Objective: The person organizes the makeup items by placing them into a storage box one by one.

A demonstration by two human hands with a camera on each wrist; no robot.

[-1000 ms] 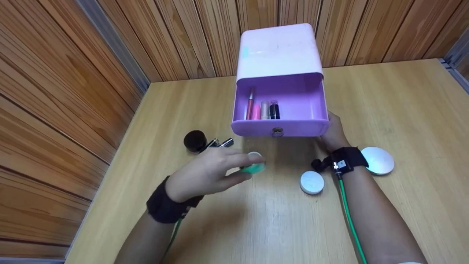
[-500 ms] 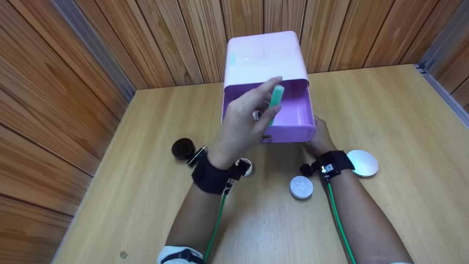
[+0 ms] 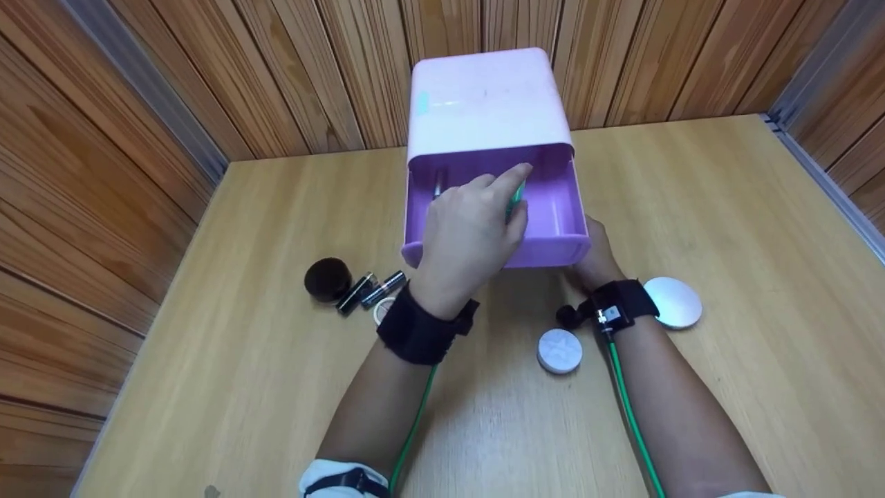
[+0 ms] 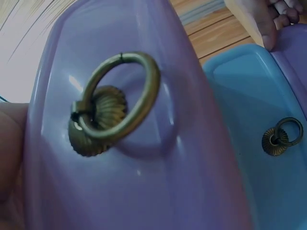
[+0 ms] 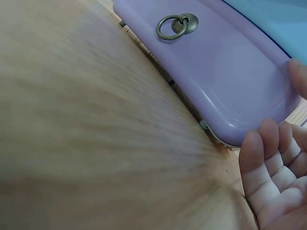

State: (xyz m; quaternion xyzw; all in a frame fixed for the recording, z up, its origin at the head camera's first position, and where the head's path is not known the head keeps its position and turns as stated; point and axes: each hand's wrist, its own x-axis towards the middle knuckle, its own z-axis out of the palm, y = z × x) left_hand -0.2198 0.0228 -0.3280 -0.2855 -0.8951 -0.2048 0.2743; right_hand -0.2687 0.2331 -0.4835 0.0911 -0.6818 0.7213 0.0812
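A pink cabinet (image 3: pixel 491 97) stands at the back with its purple top drawer (image 3: pixel 553 252) pulled out. My left hand (image 3: pixel 470 228) reaches over the drawer and pinches a slim green stick (image 3: pixel 516 197) between thumb and fingers, its lower part hidden. In the left wrist view, the drawer's brass ring pull (image 4: pixel 144 96) is close up. My right hand (image 3: pixel 596 259) is at the cabinet's right side. In the right wrist view, its thumb (image 5: pixel 298 79) touches the end of a lilac lower drawer (image 5: pixel 225 62), the fingers loosely curled by the corner. A silver-capped tube (image 3: pixel 439 181) lies inside the drawer.
On the table left of the cabinet are a round black item (image 3: pixel 328 280), two black tubes (image 3: pixel 356 294) and a white ring-like item (image 3: pixel 382 311) partly behind the wrist. Toward the right lie a white jar (image 3: pixel 560 351) and a pale disc (image 3: pixel 673 302). Wooden walls stand behind.
My left hand has carried the green stick from above the table up to the open drawer and lowered it there. The right hand has stayed beside the cabinet. The head view has shifted slightly.
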